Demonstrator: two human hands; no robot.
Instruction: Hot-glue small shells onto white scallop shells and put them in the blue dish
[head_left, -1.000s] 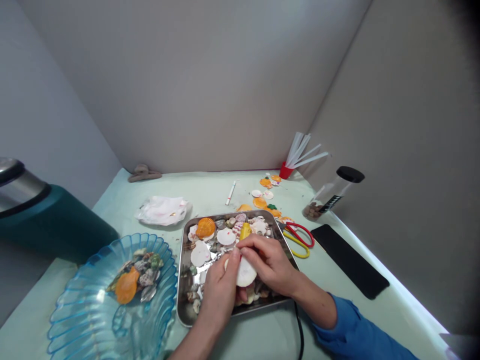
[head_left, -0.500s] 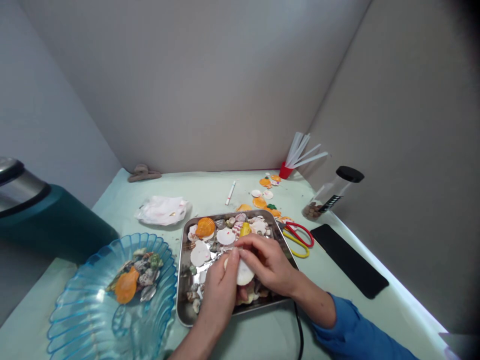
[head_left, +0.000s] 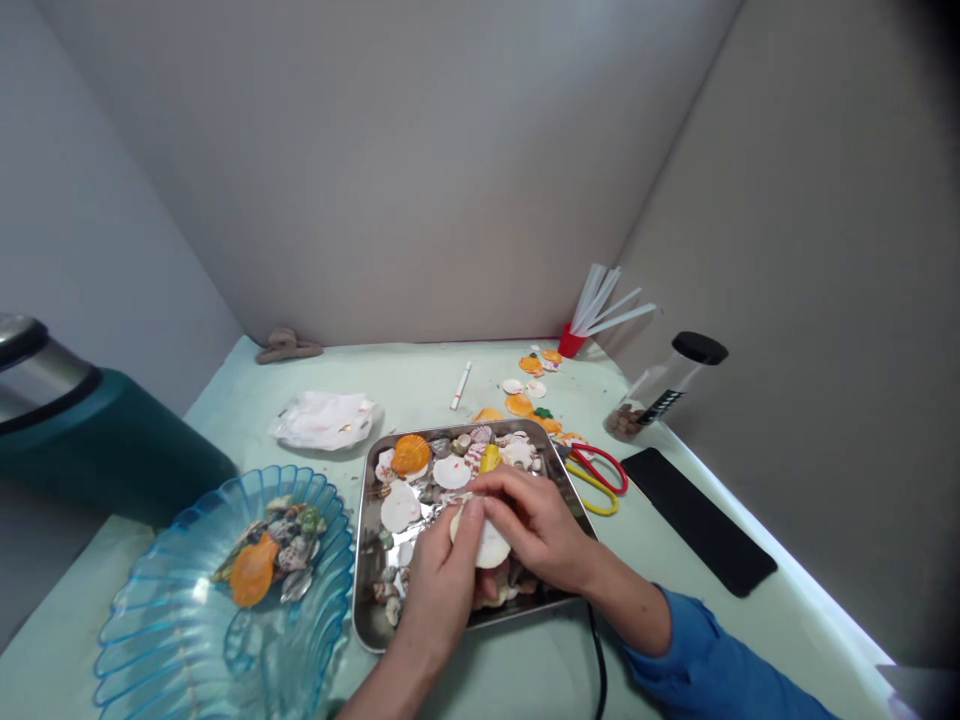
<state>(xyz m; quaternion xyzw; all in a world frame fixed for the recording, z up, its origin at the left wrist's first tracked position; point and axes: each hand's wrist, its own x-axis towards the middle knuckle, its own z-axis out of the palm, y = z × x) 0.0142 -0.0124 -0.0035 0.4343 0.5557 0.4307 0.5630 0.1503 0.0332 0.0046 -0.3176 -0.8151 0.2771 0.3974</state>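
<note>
Both of my hands meet over a metal tray filled with several seashells. My left hand and my right hand are closed together on one white scallop shell, held just above the tray's near half. The right hand's fingertips pinch at the shell's top edge, where something small is hidden. An orange scallop shell and more white shells lie at the tray's far end.
A blue ribbed glass bowl with several shells stands at left. Scissors, a black phone, a black-capped jar and a red cup of white sticks lie at right. Crumpled plastic and loose shells sit behind the tray.
The hands and the white shell have shifted very slightly; the right fingertips have crept a little along the shell's top edge. Nothing else has moved.
</note>
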